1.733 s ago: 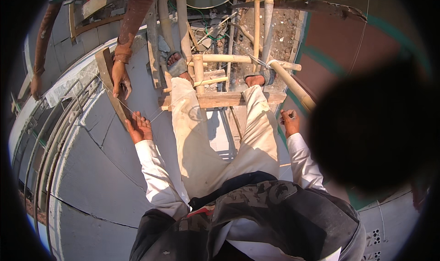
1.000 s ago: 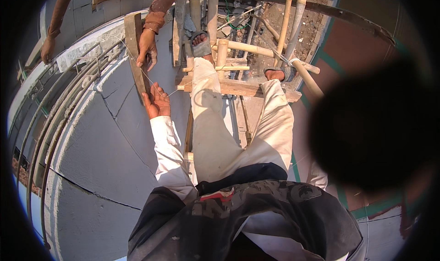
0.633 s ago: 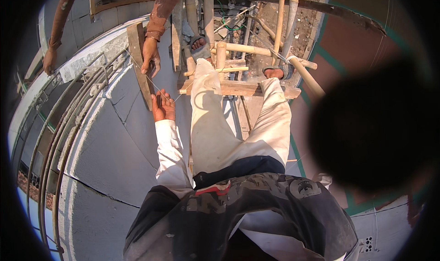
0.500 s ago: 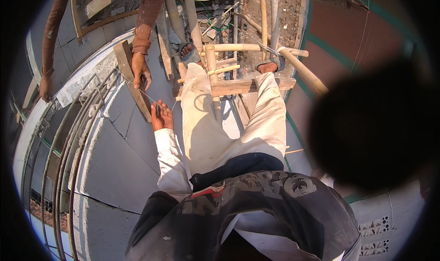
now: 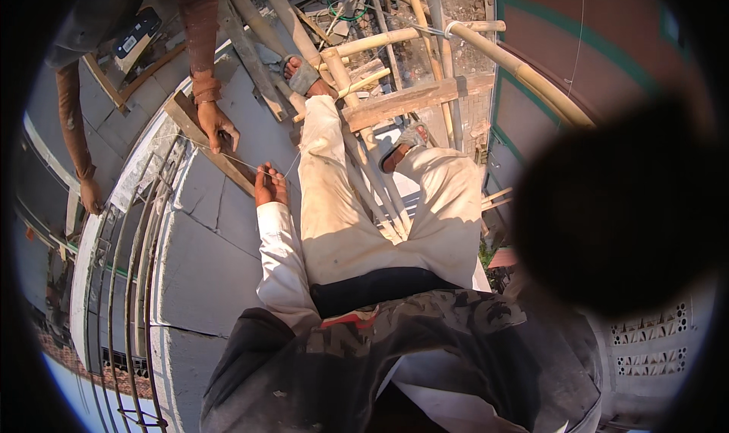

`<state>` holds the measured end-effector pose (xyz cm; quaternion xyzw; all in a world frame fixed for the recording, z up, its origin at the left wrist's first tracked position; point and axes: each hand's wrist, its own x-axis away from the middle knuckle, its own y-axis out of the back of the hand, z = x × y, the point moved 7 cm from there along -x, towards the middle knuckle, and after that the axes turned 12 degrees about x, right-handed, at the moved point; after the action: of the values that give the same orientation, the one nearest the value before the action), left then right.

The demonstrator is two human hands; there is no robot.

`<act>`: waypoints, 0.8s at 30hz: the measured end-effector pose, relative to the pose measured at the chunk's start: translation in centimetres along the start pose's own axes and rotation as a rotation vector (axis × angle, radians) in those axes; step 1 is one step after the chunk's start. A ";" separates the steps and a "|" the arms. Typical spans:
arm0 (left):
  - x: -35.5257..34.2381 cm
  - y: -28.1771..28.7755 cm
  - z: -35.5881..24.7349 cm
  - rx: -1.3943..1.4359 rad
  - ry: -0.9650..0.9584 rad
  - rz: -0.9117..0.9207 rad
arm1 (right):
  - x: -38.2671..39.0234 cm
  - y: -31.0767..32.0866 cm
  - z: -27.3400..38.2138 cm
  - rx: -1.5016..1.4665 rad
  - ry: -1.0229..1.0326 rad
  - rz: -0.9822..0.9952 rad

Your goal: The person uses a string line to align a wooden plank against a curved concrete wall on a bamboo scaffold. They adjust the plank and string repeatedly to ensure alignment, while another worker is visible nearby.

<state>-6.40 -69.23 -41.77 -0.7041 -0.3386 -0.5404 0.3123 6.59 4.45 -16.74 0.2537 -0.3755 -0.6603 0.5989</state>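
A: Nearest, cream cloth trousers [image 5: 326, 194], legs apart. Hands?

B: Left hand [image 5: 271, 186] lay beside the left trouser leg, palm up, fingers approx. half curled. Thin pale string [image 5: 241, 162] met the fingers, then angled off twd. that leg; pinched or merely draped, couldn't tell. Right hand: out of view, state unknown.

A: String's likely handling?

B: Prob. v. light, limp when slack, straight only under tension; apt to slip thru a loose grip. Best hold, in my judgement: thumb-&-forefinger pinch nr. the bend.

A: Beyond it?

B: Flat brown wooden plank [image 5: 190, 119], slanting past the fingertips, w/ the string running alongside. Co-worker's nearer hand [image 5: 218, 125] hung over it, fingers bent down nr. the string; contact unclear. Pale grey block wall [image 5: 205, 266] stood left, w/ slim brown steel bars [image 5: 140, 258] along its edge. Co-worker's other hand [image 5: 91, 196] was farther left, nr. the bars' upper ends. Farthest: round yellow bamboo poles [image 5: 380, 42] above broken grey rubble [image 5: 340, 29].
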 end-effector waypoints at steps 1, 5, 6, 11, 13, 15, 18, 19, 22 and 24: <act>0.2 -0.3 0.0 -0.021 -0.011 -0.037 | -0.2 0.2 -0.3 -0.005 -0.008 -0.012; 0.1 -0.3 -0.3 -0.090 -0.014 -0.019 | 0.9 0.1 -0.1 -0.035 0.022 -0.052; 0.1 -0.1 -0.3 -0.095 -0.013 -0.017 | 1.1 -0.4 0.5 -0.047 0.048 -0.040; 0.0 0.2 -0.4 -0.202 -0.009 0.002 | -2.2 0.4 -3.3 -0.130 0.122 0.009; -0.4 0.6 -0.6 -0.266 -0.047 0.020 | -0.5 -0.4 -1.3 -0.122 0.128 -0.047; -1.2 0.9 -0.7 -0.328 -0.121 0.041 | -1.2 -0.3 -1.4 -0.208 0.210 -0.077; -0.5 1.1 -1.0 -0.422 -0.222 0.078 | -0.3 0.2 -0.5 -0.201 0.262 -0.113; -0.3 1.0 -0.8 -0.473 -0.257 0.059 | 0.0 0.7 -0.4 -0.190 0.265 -0.144; 0.3 -0.8 -0.2 -0.693 -0.394 0.090 | -1.8 1.1 0.0 -0.173 0.277 -0.094; 0.1 0.4 -1.2 -0.786 -0.491 0.078 | -0.9 0.1 -0.3 -0.093 0.231 -0.022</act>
<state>-6.76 -70.44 -41.43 -0.8884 -0.1452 -0.4328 -0.0474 7.05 5.30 -16.98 0.3041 -0.2702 -0.6498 0.6421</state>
